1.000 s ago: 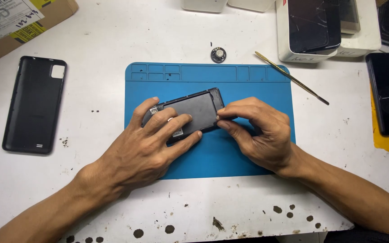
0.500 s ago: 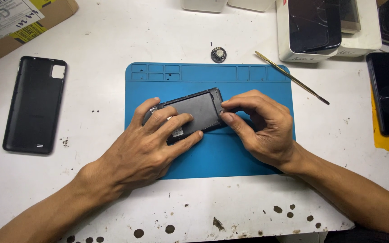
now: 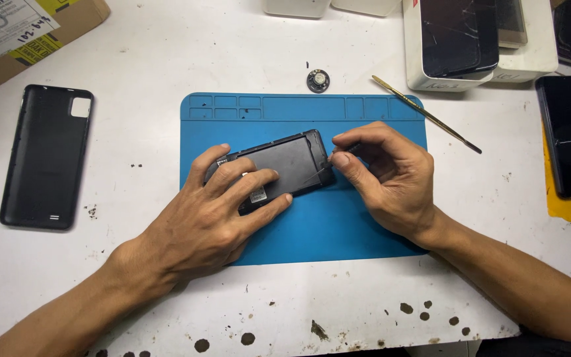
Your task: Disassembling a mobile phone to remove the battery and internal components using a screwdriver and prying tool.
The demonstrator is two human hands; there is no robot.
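A dark phone with its back cover off (image 3: 292, 162) lies face down on a blue work mat (image 3: 338, 225). My left hand (image 3: 216, 211) presses flat on the phone's left half, fingers spread over it. At the phone's right end, my right hand (image 3: 381, 175) pinches a thin pointed tool (image 3: 322, 170) between thumb and forefinger, its tip against the phone's edge. The removed black back cover (image 3: 47, 155) rests on the white table at the left.
A thin metal pry stick (image 3: 427, 114) lies at the mat's upper right corner. A small round speaker part (image 3: 318, 80) sits above the mat. White boxes with cracked phones (image 3: 460, 36) stand at the back right, another phone (image 3: 570, 135) at right, a cardboard box (image 3: 28, 33) at back left.
My right hand has lifted off the phone's right end and drawn back slightly to the right, now pinching the thin tool at the edge. My left hand keeps pressing the phone.
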